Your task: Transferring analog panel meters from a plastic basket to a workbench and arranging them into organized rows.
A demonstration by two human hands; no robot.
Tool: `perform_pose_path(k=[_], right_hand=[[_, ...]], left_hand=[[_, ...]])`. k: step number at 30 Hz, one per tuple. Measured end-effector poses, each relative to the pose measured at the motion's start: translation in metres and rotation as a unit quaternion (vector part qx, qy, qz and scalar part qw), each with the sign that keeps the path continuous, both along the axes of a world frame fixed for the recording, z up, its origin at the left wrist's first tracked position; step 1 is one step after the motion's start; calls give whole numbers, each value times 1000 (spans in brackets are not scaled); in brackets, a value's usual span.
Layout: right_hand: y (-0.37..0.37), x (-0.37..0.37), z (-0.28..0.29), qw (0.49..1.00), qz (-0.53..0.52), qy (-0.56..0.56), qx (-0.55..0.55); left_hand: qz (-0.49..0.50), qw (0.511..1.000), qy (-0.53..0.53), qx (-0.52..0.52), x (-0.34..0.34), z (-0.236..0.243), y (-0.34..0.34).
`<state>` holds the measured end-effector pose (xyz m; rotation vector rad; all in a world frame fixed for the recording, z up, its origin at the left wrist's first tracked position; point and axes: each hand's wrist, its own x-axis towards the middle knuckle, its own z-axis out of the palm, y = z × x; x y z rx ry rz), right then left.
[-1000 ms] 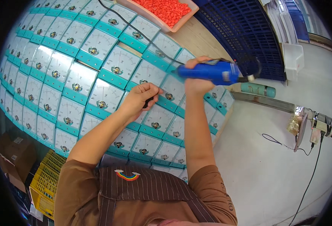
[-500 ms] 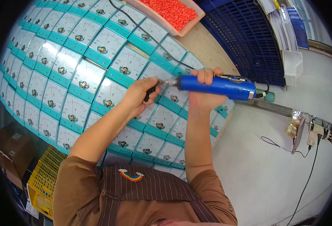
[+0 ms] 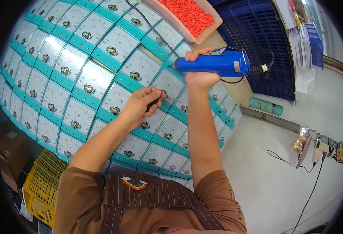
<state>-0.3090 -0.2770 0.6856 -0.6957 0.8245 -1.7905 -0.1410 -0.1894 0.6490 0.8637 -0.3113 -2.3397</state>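
Note:
Rows of panel meters point(image 3: 139, 62) with white dials and teal lower strips cover the table, each with a small brass-coloured movement. My right hand point(image 3: 203, 81) is wrapped around a blue electric screwdriver point(image 3: 222, 63). The screwdriver lies nearly level, its tip pointing left over the teal strip of one meter; whether it touches cannot be told. Nearer to me, my left hand point(image 3: 142, 102) is closed, thumb and forefinger pinched beside the movement of another meter. A black piece point(image 3: 152, 104), perhaps a handle, shows under its curled fingers; its kind is mostly hidden.
Beyond the meters stands a pale bin point(image 3: 198, 38) of small red parts. A dark blue crate point(image 3: 253, 43) with papers point(image 3: 298, 43) beside it is at far right. A teal bottle point(image 3: 265, 106) lies near the table's right edge. Yellow crates point(image 3: 43, 187) are at lower left.
The screwdriver's tip has left my left fingertips and moved farther away, over a teal strip. My left hand has lowered to the meter. The view has shifted slightly, and the bottle now shows fully.

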Motion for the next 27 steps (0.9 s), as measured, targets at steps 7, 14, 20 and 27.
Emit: perform_pose_path(k=[7,14,20,27], right_hand=[[6,25,-6,994,32,99,-35],[23,-25,39,994,24,-95,-39],[79,16,54,976,159,-135,-62],[103,27,39,991,49,-118,-27]], left_hand=[[11,1000,4,1,7,3,-2],[73,997,-12,17,17,8,-4],[66,997,-37,16,18,31,-1],[65,995,-67,28,45,25,20]])
